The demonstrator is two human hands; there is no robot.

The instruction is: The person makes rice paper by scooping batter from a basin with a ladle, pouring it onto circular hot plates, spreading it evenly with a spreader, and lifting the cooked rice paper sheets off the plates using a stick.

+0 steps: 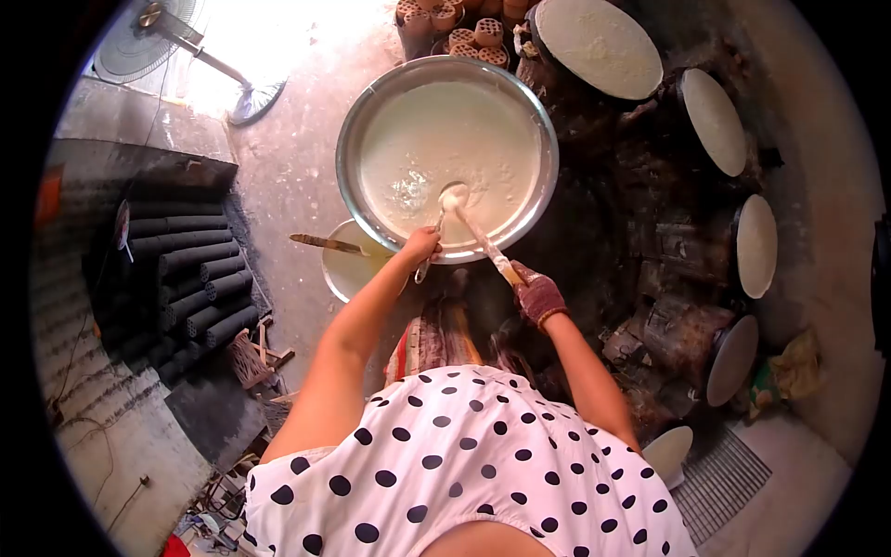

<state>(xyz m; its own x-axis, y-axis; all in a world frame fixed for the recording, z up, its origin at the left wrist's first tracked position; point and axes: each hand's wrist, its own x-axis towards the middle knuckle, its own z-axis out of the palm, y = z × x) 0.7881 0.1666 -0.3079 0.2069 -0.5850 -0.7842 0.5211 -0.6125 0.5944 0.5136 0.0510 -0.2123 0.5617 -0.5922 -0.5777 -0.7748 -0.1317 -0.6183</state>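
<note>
A wide metal basin (347, 176) full of creamy white batter (445, 130) stands in front of me. My left hand (422, 245), bare, is closed around the handle of a ladle (455, 196), whose bowl is over the near part of the batter. In a dark reddish glove, my right hand (539, 295) grips a flat wooden stick (489, 245) smeared with white. The stick's far end meets the ladle's bowl. Left of the basin, partly hidden under its rim, sits a smaller bowl (336, 278) with a wooden-handled tool (325, 243) lying across it.
Several round griddles covered in white (599, 46) curve along the right, over dark stoves (682, 237). Black coal briquettes (209, 269) are stacked at left. A standing fan (139, 42) is at upper left, used briquettes (478, 42) at the top, and a wire rack (719, 483) lower right.
</note>
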